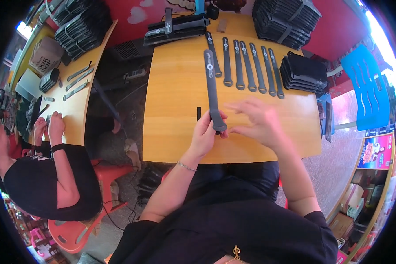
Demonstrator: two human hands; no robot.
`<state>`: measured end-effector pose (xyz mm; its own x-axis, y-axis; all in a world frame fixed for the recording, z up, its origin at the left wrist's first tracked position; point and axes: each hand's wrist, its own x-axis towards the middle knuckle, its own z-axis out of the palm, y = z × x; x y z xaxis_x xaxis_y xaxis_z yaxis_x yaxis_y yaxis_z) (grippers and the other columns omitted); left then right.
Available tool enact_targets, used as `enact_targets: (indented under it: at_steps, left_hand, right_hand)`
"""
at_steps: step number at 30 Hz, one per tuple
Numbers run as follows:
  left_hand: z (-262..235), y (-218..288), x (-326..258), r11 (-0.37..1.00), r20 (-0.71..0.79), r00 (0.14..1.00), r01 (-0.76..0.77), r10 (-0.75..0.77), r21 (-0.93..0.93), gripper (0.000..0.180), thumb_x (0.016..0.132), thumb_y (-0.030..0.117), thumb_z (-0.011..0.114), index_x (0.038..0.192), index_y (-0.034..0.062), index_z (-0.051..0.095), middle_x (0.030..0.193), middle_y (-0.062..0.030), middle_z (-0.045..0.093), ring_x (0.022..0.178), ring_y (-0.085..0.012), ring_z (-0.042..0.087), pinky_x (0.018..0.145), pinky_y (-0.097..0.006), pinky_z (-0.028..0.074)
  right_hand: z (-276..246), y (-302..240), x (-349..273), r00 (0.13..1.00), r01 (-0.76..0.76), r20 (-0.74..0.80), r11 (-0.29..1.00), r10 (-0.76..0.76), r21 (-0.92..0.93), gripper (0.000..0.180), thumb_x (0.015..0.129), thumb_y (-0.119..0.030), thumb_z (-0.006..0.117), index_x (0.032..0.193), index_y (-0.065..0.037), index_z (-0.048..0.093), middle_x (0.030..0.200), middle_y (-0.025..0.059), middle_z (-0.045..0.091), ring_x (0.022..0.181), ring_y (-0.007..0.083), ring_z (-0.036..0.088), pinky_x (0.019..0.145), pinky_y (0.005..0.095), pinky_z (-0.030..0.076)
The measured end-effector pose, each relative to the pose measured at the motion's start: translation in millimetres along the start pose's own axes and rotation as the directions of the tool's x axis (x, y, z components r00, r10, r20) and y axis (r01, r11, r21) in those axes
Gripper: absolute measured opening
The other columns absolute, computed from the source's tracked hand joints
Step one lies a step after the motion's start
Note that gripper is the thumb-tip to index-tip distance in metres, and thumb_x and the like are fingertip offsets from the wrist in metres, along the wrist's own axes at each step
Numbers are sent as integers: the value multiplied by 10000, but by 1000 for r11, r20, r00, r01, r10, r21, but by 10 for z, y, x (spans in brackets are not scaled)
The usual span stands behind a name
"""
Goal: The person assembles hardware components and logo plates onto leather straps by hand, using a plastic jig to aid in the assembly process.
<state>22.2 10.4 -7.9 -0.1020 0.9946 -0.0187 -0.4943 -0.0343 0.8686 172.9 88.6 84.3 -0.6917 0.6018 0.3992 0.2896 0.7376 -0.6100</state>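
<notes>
A small workshop. Beyond the fingers (233, 108), grey straps (250, 66) lie in rows on a wooden table (176, 132). Black bundles (286, 17) are stacked further off.

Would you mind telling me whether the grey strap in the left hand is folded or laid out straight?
Straight: the strap runs unfolded up the table from the left hand.

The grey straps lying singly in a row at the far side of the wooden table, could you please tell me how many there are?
7 lie flat in the row, from beside the strap held up in the left hand across to the black stack. Bundled stacks may hide more.
</notes>
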Motion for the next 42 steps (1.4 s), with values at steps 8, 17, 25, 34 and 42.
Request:
enact_targets:
  at_steps: [8,17,25,34,42]
  left_hand:
    - [72,97,-39,999,-2,1000,31,-31,37,230,994,184,368,992,11,519,648,14,434,579,-74,447,549,-228,396]
    - [51,103,-86,985,69,995,58,-70,165,272,986,223,409,955,17,583,592,60,383,542,-31,373,509,-189,328]
    - [36,111,-84,962,8,998,61,-66,267,250,929,165,470,741,35,570,578,37,438,528,-73,410,492,-246,342]
    - [-24,110,-104,881,212,974,-165,76,444,243,845,133,522,636,13,493,525,-64,418,473,-136,403,463,-288,330]
    - [-33,185,-170,934,15,980,-195,199,298,236,811,137,496,607,20,497,509,-54,437,474,-150,443,465,-286,337]
  right_hand:
    - [368,193,187,944,-330,171,781,282,530,288,796,25,633,1074,-52,623,866,26,633,728,91,588,623,236,472]
    - [-179,856,973,845,-373,-169,787,507,491,124,904,-192,582,920,-69,581,660,-72,518,534,-3,358,470,182,247]
    - [-1061,1315,1905,755,-300,-489,893,437,336,171,898,-259,582,824,-123,510,851,9,658,481,11,294,394,175,205]
    - [-93,492,1604,924,230,-346,958,-160,171,171,819,54,569,952,-43,617,805,38,649,742,82,603,640,218,456]
    - [518,795,1307,869,481,87,873,-487,82,304,681,14,680,941,-143,663,927,37,681,794,223,655,625,305,519]
